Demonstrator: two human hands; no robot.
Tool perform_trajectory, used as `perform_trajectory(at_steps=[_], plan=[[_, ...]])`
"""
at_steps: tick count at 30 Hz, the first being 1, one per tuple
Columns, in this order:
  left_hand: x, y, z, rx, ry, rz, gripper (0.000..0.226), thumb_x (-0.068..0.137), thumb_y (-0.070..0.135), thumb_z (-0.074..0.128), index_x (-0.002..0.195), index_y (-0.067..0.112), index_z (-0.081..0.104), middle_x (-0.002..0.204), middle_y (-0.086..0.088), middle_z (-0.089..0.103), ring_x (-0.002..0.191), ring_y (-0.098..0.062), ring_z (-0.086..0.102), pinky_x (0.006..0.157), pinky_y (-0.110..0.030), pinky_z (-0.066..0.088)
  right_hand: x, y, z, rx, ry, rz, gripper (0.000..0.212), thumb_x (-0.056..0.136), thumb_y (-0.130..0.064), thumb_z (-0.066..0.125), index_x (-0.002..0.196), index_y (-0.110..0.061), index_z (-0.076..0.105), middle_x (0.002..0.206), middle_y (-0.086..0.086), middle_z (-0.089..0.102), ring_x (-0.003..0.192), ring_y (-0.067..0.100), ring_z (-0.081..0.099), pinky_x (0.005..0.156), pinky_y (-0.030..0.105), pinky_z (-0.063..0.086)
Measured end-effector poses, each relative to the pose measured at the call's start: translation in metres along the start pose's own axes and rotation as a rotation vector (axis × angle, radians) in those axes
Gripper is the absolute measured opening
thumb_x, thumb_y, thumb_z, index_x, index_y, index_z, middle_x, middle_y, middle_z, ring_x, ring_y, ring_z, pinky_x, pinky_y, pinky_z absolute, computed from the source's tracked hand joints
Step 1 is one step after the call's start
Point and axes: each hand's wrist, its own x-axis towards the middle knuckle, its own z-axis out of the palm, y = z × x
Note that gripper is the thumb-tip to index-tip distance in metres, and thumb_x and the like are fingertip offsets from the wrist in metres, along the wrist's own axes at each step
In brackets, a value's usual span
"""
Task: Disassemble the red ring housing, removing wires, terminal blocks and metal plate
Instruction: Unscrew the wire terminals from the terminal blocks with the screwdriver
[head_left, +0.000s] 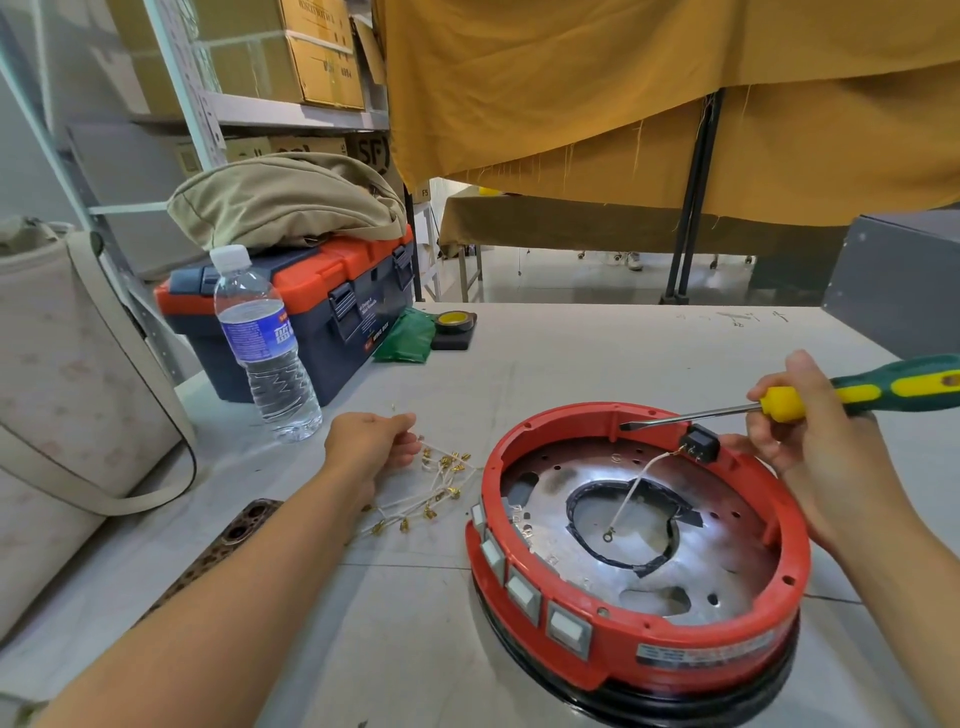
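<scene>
Head view: our left hand (375, 441) grasps the loose wires (434, 488) on the table (415, 623); right of them sits the red ring housing (639, 561), where our right hand (810, 436) grips a screwdriver (831, 397) and pinches a black terminal block (701, 442).

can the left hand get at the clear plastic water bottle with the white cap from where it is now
Probably yes. The left hand rests on the table beside the pile of white wires, and the clear plastic water bottle with the white cap stands just beyond it with bare tabletop between. It looks to be holding some of the wires, though.
</scene>
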Motion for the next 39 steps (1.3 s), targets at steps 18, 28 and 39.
perform_trajectory(at_steps=[18, 28, 39], plan=[[-0.078, 0.045, 0.095, 0.868, -0.661, 0.953, 0.046, 0.088, 0.031, 0.063, 0.132, 0.022, 0.054, 0.139, 0.004, 0.051, 0.124, -0.006, 0.042, 0.094, -0.006, 0.021, 0.0, -0.005, -0.003, -0.166, 0.11, -0.19, 0.031, 0.092, -0.034, 0.055, 0.067, -0.017, 0.061, 0.043, -0.002, 0.05, 0.04, 0.007, 0.046, 0.057, 0.033, 0.047], [-0.07, 0.028, 0.108, 1.174, -0.692, 1.04, 0.066, 0.09, 0.051, 0.051, 0.148, 0.028, 0.028, 0.155, 0.006, 0.026, 0.139, -0.018, 0.028, 0.115, -0.037, 0.025, 0.0, -0.012, -0.004, -0.205, 0.173, -0.291, 0.034, 0.085, -0.039, 0.055, 0.061, -0.014, 0.055, 0.039, -0.003, 0.047, 0.038, 0.008, 0.048, 0.039, 0.013, 0.037], [-0.079, 0.032, 0.115, 1.163, -0.583, 1.06, 0.052, 0.086, 0.053, 0.054, 0.122, 0.016, 0.051, 0.127, -0.001, 0.047, 0.113, -0.019, 0.046, 0.096, -0.035, 0.041, -0.004, -0.017, -0.001, -0.306, 0.121, -0.389, 0.039, 0.081, -0.048, 0.052, 0.054, -0.021, 0.055, 0.043, -0.002, 0.047, 0.039, 0.011, 0.044, 0.046, 0.022, 0.043]])
